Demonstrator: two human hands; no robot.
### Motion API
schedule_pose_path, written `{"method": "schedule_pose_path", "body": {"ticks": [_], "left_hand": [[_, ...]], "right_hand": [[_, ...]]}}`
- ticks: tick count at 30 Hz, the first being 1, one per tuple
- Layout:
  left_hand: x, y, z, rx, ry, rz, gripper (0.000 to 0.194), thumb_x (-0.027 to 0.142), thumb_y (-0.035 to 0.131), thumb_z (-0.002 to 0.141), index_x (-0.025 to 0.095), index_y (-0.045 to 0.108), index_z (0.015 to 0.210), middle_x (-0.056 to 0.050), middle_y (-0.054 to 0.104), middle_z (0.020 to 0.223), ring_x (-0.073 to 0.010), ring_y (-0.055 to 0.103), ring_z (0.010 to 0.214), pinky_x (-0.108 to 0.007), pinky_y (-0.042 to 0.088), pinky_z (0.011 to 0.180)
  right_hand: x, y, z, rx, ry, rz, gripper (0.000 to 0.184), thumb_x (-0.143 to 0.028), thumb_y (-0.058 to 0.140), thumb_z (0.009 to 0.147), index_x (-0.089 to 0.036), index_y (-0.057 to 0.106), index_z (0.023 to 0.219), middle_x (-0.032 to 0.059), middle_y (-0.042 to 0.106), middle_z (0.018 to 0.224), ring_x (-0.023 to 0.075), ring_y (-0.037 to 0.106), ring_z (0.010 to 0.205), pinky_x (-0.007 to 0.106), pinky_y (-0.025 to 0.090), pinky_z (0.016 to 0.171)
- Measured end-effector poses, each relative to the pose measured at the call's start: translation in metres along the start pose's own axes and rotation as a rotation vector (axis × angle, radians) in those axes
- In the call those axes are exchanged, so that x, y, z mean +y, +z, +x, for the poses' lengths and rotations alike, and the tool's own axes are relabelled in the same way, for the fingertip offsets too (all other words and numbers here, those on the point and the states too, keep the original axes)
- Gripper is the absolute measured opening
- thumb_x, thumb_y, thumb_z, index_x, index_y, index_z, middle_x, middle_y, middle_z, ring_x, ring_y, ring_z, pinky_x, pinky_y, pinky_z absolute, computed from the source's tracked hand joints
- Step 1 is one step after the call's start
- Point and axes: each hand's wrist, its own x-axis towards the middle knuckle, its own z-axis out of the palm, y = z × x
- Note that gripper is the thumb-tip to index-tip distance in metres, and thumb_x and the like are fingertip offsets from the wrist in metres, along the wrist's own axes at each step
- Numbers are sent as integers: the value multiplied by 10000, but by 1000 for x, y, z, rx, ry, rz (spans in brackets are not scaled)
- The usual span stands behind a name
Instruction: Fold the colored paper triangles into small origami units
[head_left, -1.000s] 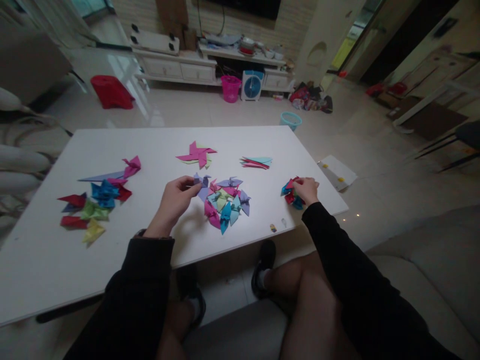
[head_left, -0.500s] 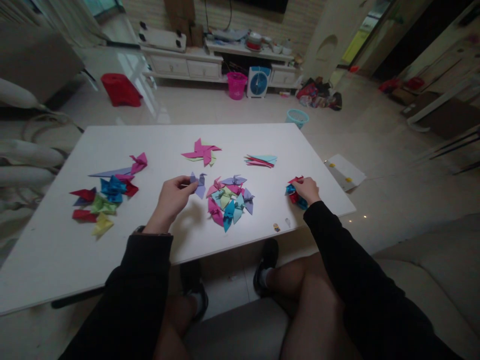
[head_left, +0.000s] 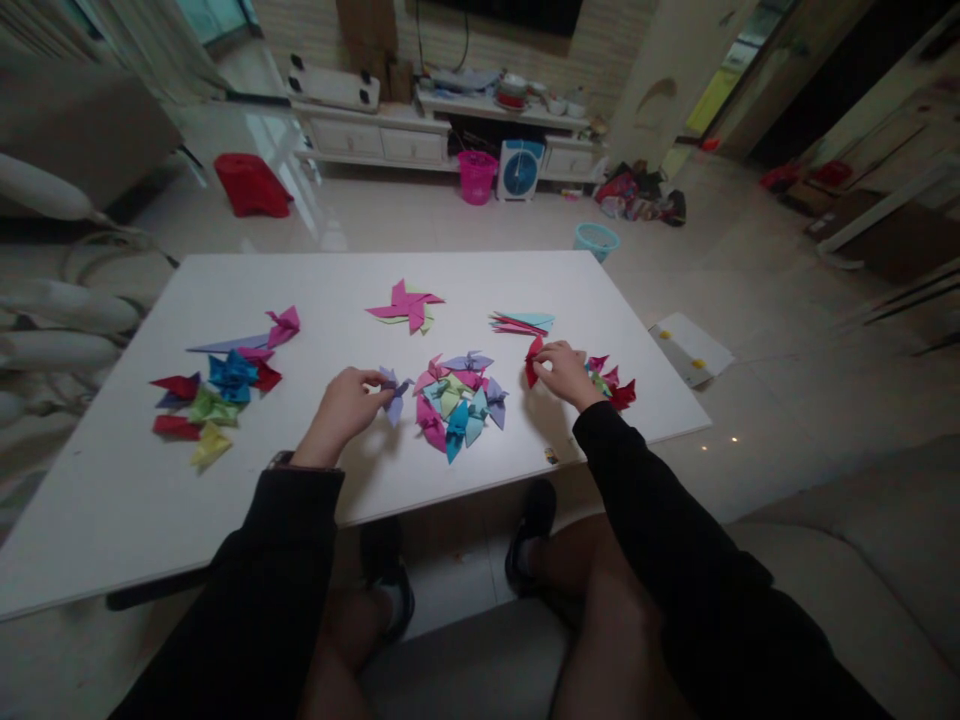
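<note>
Between the thumb and fingers of my left hand (head_left: 347, 406) is a lilac paper crane (head_left: 395, 394), held just left of a round cluster of folded cranes (head_left: 453, 398) in pink, blue, green and lilac. My right hand (head_left: 568, 372) pinches a red paper crane (head_left: 533, 362) above the white table (head_left: 315, 290), to the right of that cluster. Partly hidden behind the right hand lies a heap of red, pink and green cranes (head_left: 616, 384). Farther left sits another loose group with a blue crane (head_left: 232, 376) and a yellow crane (head_left: 211, 445).
A pink and green paper pinwheel (head_left: 407, 306) and a fan of narrow folded strips (head_left: 523, 323) lie toward the table's far edge. Small stickers (head_left: 551, 455) are near the front edge. Beyond the table stand a red stool (head_left: 253, 186) and a turquoise basket (head_left: 596, 238).
My right hand has lifted a red crane from the right heap and moved left toward the cluster. The lilac crane in my left hand has turned and sits slightly lower.
</note>
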Motion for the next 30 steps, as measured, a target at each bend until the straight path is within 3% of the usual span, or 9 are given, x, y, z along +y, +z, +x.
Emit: {"method": "schedule_pose_path", "body": {"ticks": [3,6,10,13,17,22,26,30], "left_hand": [[-10,1,1,18,19,88,198,395,747,639,213,772,713,-88,714,721,-231,609,668,-326,442,662],[-18,3,-2,-46,-36,90,184,375,727,646,221,773,736,-68,694,647,-223,605,626,-314,413,627],[-23,6,-7,-68,-64,90,148,331,713,650,220,763,733,-87,738,708,-241,648,666,-314,422,642],[-26,8,-9,-76,-58,127,128,313,709,665,215,762,730,-96,751,731,-247,668,687,-310,441,662],[-25,12,-7,-129,-62,244,165,309,695,734,193,786,809,-121,776,833,-253,697,761,-308,475,713],[-15,21,-5,-220,-105,361,258,258,626,839,159,791,1011,-128,786,1009,-233,722,925,-283,511,829],[-9,25,-4,-257,-123,338,329,211,598,862,142,749,1146,-122,783,1054,-214,728,952,-266,523,858],[-8,26,-5,-267,-128,339,432,198,580,872,99,663,1284,-150,773,1090,-226,731,986,-275,524,877]], "right_hand": [[-19,10,3,-130,-120,13,239,-196,546,899,-191,749,774,109,750,1063,305,532,1139,524,317,963],[-28,17,4,-201,-222,50,180,-190,586,885,-210,753,819,96,717,1190,319,476,1245,549,315,993],[-23,27,5,-131,-112,112,129,-209,610,861,-189,724,919,137,615,1324,313,481,1248,519,390,1012],[-15,37,4,-110,-15,179,292,-167,587,835,-130,652,1117,171,606,1250,270,550,1146,436,439,1011],[-13,48,1,-201,29,266,535,-172,588,839,-126,508,1366,166,612,1269,245,596,1100,389,471,985],[-21,48,-1,-340,6,301,456,-119,591,822,-181,568,1274,121,694,1218,235,652,1059,360,479,978],[-29,43,-3,-358,2,335,417,-99,566,824,-183,583,1232,132,697,1255,238,654,1107,356,478,984],[-35,40,-5,-386,15,376,477,-88,551,808,-205,569,1270,117,702,1268,224,673,1037,363,497,952]]}}
